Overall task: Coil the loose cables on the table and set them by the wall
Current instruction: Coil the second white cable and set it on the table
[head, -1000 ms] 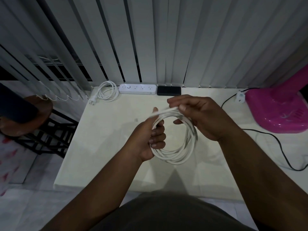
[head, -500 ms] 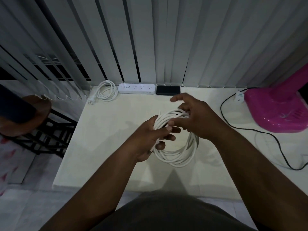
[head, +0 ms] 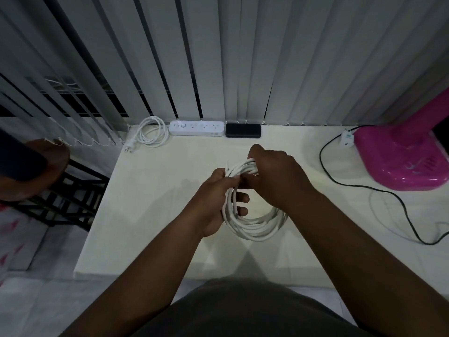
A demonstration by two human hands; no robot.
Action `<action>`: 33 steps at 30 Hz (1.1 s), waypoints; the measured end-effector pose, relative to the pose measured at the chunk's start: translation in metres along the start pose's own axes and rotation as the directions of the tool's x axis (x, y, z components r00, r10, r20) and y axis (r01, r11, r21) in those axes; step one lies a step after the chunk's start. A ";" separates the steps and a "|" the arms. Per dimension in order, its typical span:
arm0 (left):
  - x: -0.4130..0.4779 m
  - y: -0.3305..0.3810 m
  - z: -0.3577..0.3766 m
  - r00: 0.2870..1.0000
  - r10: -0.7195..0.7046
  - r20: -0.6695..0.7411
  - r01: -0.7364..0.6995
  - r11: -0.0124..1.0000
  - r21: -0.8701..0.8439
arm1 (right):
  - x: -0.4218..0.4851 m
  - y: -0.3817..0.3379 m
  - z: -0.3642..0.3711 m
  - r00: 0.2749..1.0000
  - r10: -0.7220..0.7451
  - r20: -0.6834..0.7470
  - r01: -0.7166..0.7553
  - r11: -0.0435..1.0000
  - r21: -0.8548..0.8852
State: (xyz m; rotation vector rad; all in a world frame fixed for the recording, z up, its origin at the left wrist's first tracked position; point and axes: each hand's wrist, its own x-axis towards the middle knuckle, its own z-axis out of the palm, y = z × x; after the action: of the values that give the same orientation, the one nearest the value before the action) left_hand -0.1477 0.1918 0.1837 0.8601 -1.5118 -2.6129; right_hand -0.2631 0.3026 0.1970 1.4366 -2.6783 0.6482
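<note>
A white cable (head: 255, 226) is wound into a round coil of several loops, held above the middle of the cream table (head: 150, 203). My left hand (head: 217, 205) grips the coil's left side, fingers curled through the loops. My right hand (head: 277, 176) closes over the top of the coil, where the cable's free end sticks out to the left. A second white cable (head: 153, 132), coiled with its plug showing, lies at the back left by the blinds. A black cable (head: 379, 190) runs loose across the right of the table.
A white power strip (head: 196, 128) and a black box (head: 243, 130) sit along the back edge under the vertical blinds (head: 243, 57). A pink fan base (head: 403, 159) and a small white adapter (head: 346, 140) are at the right. A wooden stool (head: 31, 166) stands left of the table.
My right hand has brought the cable's free end down from above the coil and closed over the coil's top. The left hand keeps its grip; the coil has barely moved.
</note>
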 end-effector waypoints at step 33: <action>0.127 -0.001 -0.038 0.994 0.098 0.038 -0.097 0.717 0.690 | -0.004 0.103 0.063 0.717 0.444 0.537 -0.654 0.162 0.739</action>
State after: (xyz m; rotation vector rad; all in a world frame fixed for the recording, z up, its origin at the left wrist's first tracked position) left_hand -0.2377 0.1278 0.1108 0.7490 -2.5120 -1.9287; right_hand -0.3338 0.3321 0.1029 0.2842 -3.0517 2.4980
